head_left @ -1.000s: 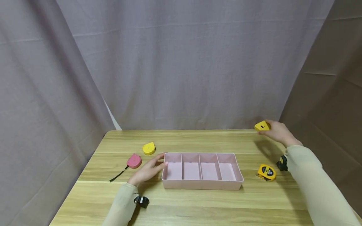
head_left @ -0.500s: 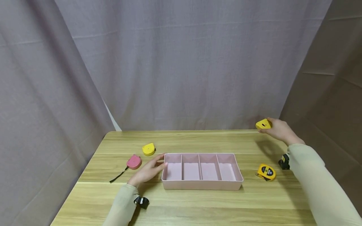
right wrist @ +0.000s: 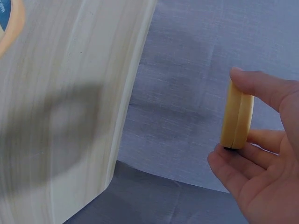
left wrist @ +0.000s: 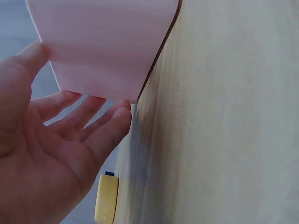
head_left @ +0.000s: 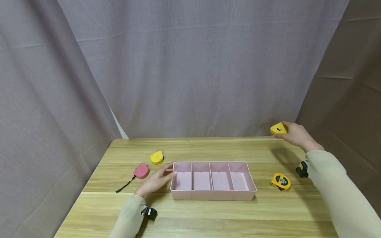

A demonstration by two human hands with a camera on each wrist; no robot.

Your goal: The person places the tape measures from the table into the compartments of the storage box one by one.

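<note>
– So, what am I looking at from the head view?

– I see the right hand (head_left: 293,134) raised off the far right corner of the tabletop (head_left: 208,215), about two o'clock from the pink tray (head_left: 212,195). Its thumb and fingers pinch a small yellow tape measure (head_left: 278,128) by the two flat faces, edge-on in the right wrist view (right wrist: 237,116).

– How would you say it handles?

– I judge it light and rigid: a hard, smooth plastic shell, rounded on one side and flat on the other. That gloss could slip, so I'd say the broad faces are the place to hold, as the fingers (right wrist: 261,86) do now, rather than the curved rim.

– And the other hand?

– I see the left hand (head_left: 154,181) lying flat, fingers straight, its tips against the tray's left end at nine o'clock; it holds nothing. The left wrist view shows the fingertips (left wrist: 117,116) right at the tray's matte pink corner (left wrist: 107,46).

– The tray itself?

– Thin moulded plastic, I'd guess, stiff, four compartments, all bare.

– Anything else lying about?

– I count a pink tape measure (head_left: 141,170) with a dark strap and another yellow one (head_left: 156,157) at ten o'clock, plus a yellow-and-black tape (head_left: 280,181) at three o'clock, on pale wood grain.
</note>
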